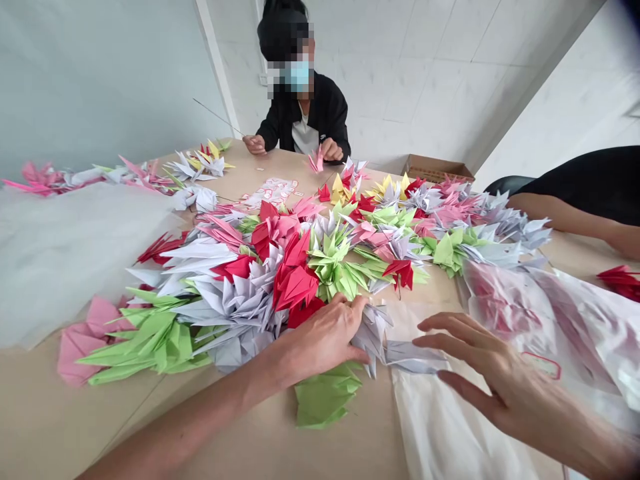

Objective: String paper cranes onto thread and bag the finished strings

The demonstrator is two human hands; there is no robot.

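Observation:
My left hand [327, 333] lies over the near edge of a heap of folded paper cranes, thumb and forefinger spread beside a lilac paper crane [374, 327]; its other fingers are partly hidden. My right hand [483, 367] hovers to the right with fingers apart and nothing in it, close to another lilac crane [417, 357] lying on the table. Below my left wrist sits a green paper crane [327, 398]. Red cranes [296, 277] and a green bunch [340, 263] rise just past my left hand.
Clear plastic bags [565, 327] with pink and red cranes inside lie at right. A white sheet [90, 253] covers the table's left. Across the table, a masked person [310, 113] holds a thin wire and a pink crane. Another person's arm [575, 220] rests at right.

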